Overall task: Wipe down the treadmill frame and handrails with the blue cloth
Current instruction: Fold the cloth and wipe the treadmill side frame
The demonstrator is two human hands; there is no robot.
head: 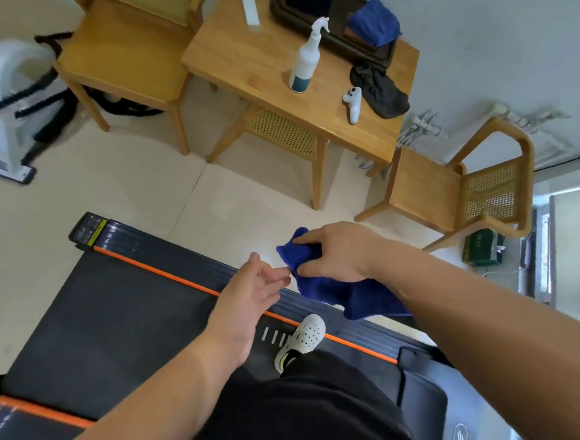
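The treadmill (117,321) lies low across the floor, with a dark belt and orange-striped side rails (168,273). My right hand (339,254) is shut on the blue cloth (352,298), which hangs bunched above the far side rail. My left hand (252,291) is open just left of the cloth, fingertips almost touching its edge. My white shoe (305,335) stands on the belt beside the rail. The treadmill's front hood (428,399) shows at the lower right; no handrails are in view.
A wooden table (257,67) ahead holds a white spray bottle (306,60), a second blue cloth (376,23), a dark rag (381,91) and a white controller (354,103). Wooden chairs (465,190) stand around it. A white machine (6,112) stands at the left.
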